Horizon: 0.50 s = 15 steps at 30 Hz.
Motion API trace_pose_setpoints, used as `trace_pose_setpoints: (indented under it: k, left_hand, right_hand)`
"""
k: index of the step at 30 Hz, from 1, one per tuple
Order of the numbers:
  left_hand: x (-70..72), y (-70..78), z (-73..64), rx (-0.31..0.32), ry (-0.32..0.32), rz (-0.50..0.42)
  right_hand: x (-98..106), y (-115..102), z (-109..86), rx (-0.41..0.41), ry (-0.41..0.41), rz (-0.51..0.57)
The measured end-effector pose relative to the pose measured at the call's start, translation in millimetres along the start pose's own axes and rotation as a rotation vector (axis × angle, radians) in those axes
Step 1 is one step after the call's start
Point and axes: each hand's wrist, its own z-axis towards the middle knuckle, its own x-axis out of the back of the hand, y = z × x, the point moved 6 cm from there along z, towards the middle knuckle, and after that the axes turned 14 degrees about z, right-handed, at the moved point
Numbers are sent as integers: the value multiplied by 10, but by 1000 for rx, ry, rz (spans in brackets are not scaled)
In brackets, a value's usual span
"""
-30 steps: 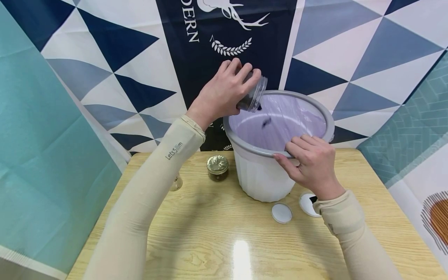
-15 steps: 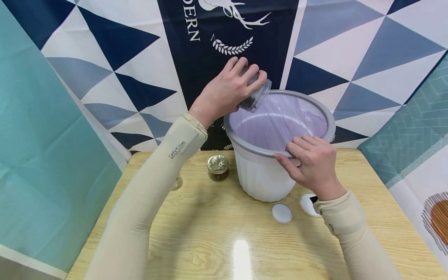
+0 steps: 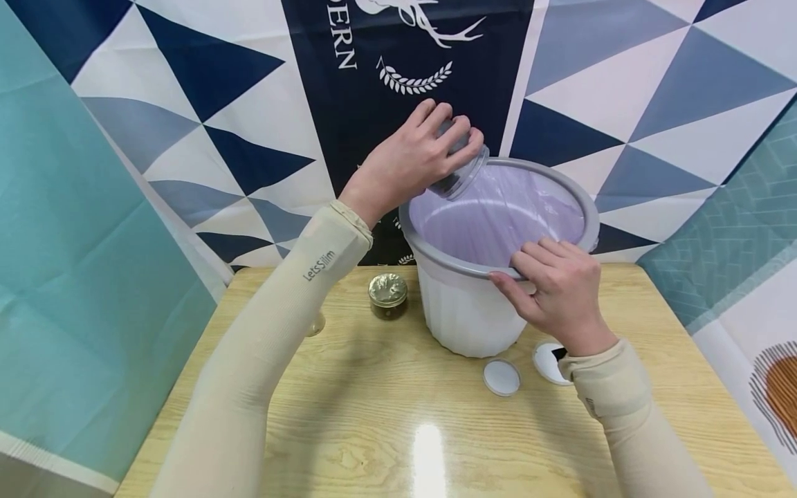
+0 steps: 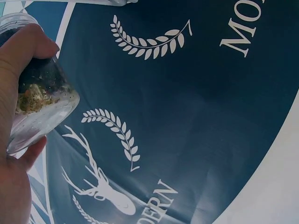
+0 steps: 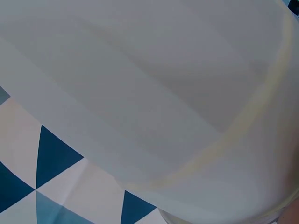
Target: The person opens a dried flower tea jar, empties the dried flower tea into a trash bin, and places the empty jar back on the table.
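Observation:
In the head view my left hand (image 3: 414, 155) grips a clear jar (image 3: 465, 173), tipped with its mouth toward the inside of a white trash bin (image 3: 467, 311). The left wrist view shows dark stuff and brownish-green bits inside the jar (image 4: 46, 88), with fingers curled round its side. A lilac bag (image 3: 498, 207) lines the bin under a grey rim (image 3: 454, 263). My right hand (image 3: 557, 294) holds that rim at the front right, fingers hooked over it and thumb outside. The bin wall (image 5: 140, 93) fills most of the right wrist view.
A small gold-topped jar (image 3: 388, 297) stands left of the bin. Two white lids (image 3: 501, 378) lie at its front right, one partly behind the right wrist. A small clear object (image 3: 316, 324) shows past the left sleeve. A patterned cloth (image 3: 249, 138) hangs behind the wooden table (image 3: 361, 415).
The left hand and jar have shifted slightly right over the bin. Dark bits seen falling from the jar one second ago no longer show. The right hand stays on the rim.

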Motion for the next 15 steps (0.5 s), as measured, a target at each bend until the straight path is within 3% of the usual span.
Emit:
trace_pose_setpoints:
  k: [4,15]
  left_hand:
    - [6,12,3,-15,4,34]
    - [12,-14,-2,13,-2,16]
  right_hand:
    - [-3,8,-9,-1,-10,-2]
    - [5,12,-11,1,-12,-2]
